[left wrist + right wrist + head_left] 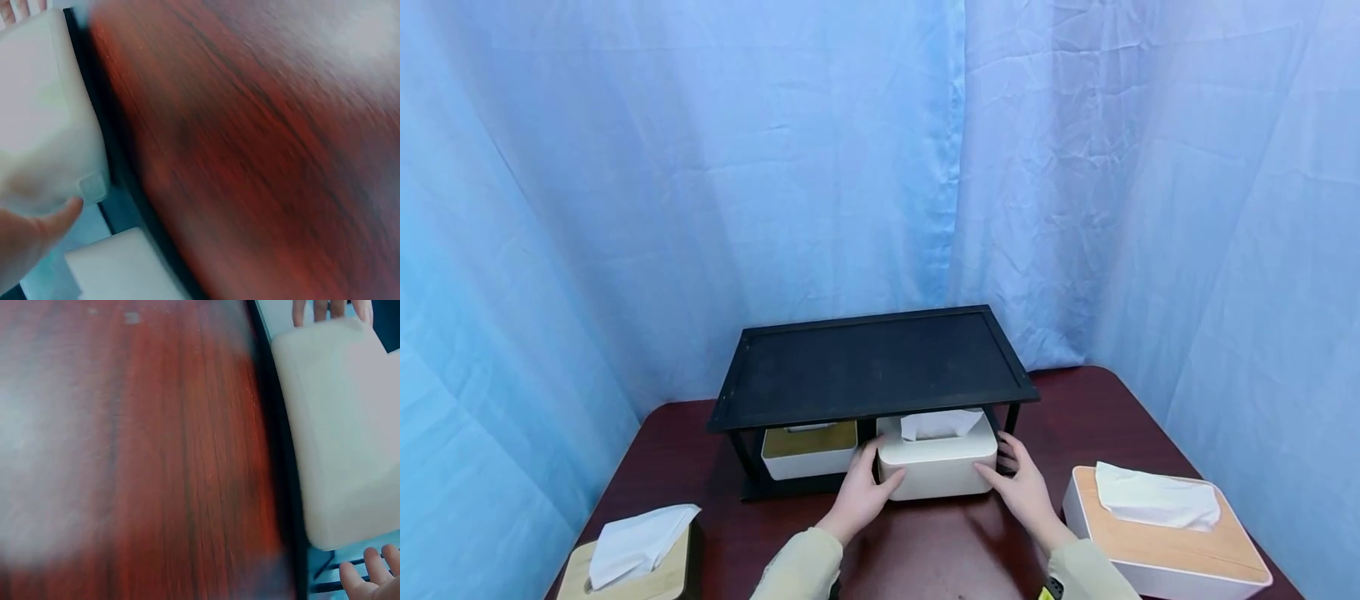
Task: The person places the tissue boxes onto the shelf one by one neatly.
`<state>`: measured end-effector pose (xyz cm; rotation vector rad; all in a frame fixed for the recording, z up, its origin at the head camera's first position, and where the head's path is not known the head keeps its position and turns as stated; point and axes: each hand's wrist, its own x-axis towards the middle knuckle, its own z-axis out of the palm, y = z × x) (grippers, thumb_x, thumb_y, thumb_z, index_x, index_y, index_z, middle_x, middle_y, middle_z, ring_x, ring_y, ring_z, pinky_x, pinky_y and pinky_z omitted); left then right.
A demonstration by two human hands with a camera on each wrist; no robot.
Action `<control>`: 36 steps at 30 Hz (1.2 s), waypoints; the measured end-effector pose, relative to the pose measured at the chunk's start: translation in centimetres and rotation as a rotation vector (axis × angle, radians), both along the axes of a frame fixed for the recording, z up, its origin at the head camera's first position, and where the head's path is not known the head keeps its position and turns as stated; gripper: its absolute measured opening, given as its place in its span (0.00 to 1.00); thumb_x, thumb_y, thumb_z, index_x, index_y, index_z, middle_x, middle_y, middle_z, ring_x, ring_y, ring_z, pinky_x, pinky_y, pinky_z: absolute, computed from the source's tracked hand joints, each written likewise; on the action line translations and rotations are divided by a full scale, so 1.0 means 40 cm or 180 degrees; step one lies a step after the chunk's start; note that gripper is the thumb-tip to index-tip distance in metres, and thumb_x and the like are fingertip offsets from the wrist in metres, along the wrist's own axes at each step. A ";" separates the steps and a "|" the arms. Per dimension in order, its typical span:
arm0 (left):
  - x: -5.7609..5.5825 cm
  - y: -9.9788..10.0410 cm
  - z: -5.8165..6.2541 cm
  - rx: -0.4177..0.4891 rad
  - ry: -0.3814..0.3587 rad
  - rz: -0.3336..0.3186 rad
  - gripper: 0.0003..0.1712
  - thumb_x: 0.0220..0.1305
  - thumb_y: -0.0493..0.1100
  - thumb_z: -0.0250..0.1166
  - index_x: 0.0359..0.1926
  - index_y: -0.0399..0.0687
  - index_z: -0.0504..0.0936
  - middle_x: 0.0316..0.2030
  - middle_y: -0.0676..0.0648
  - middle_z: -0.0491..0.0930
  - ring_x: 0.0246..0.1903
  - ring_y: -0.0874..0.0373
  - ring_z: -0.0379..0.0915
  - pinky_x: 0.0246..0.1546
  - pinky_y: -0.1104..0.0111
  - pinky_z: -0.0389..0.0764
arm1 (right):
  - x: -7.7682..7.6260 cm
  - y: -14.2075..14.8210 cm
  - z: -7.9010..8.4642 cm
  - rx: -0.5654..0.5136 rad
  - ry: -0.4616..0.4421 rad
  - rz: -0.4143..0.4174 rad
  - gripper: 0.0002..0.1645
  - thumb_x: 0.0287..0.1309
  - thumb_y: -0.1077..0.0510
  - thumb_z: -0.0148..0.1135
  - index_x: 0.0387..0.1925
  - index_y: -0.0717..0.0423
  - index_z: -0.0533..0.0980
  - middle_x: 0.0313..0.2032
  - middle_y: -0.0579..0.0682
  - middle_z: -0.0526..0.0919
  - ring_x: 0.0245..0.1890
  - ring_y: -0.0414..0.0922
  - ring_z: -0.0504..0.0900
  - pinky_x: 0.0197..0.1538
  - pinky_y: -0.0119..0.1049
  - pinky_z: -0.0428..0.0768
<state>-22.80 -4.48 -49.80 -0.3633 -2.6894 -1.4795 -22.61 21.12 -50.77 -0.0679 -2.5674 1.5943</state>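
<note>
A pale off-white tissue box (pixel 936 475) with a tissue sticking out of its top sits in the right bay of a black two-tier rack (pixel 880 367), under its upper board. Beside the box's left end is my left hand (pixel 861 492), its thumb at the front corner, as the left wrist view also shows. At the other end my right hand (pixel 1022 483) is spread, thumb near the front face. In the right wrist view a slim gap shows between the right fingertips (pixel 351 575) and the box. The rear of the box is hidden under the board.
A white tissue box with a brown-green lid (pixel 808 454) occupies the rack's left bay. On the dark red table (pixel 925 550), a wooden-topped tissue box (pixel 1172 542) stands at right, another (pixel 662 575) at front left. Blue curtains (pixel 850 167) surround the table.
</note>
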 end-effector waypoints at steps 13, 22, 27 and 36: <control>0.097 -0.019 0.018 -0.1488 0.0544 -0.0535 0.39 0.63 0.51 0.62 0.72 0.56 0.57 0.73 0.33 0.39 0.70 0.31 0.29 0.59 0.29 0.37 | 0.107 -0.005 0.006 0.1942 0.1470 0.0694 0.44 0.44 0.57 0.74 0.64 0.54 0.67 0.67 0.64 0.60 0.62 0.68 0.59 0.56 0.69 0.58; 0.114 -0.012 0.006 -0.2063 0.0635 -0.0666 0.41 0.64 0.55 0.60 0.73 0.61 0.53 0.74 0.40 0.42 0.70 0.31 0.32 0.57 0.28 0.36 | 0.117 -0.012 0.001 0.2210 0.0989 0.0809 0.46 0.48 0.49 0.71 0.68 0.45 0.63 0.72 0.59 0.53 0.67 0.67 0.48 0.57 0.74 0.40; 0.099 -0.008 0.011 -0.2175 0.0626 -0.0601 0.40 0.64 0.57 0.59 0.73 0.63 0.53 0.74 0.40 0.44 0.71 0.32 0.32 0.58 0.28 0.38 | 0.099 -0.017 0.001 0.2306 0.0936 0.0750 0.45 0.49 0.47 0.70 0.69 0.44 0.63 0.72 0.57 0.53 0.68 0.68 0.47 0.57 0.75 0.39; 0.056 -0.001 0.007 -0.2180 0.0605 -0.0512 0.40 0.65 0.56 0.58 0.73 0.62 0.52 0.73 0.40 0.47 0.71 0.31 0.34 0.59 0.29 0.38 | 0.059 -0.027 0.005 0.2309 0.0754 0.0740 0.44 0.51 0.46 0.68 0.69 0.45 0.63 0.72 0.58 0.52 0.68 0.70 0.46 0.57 0.75 0.36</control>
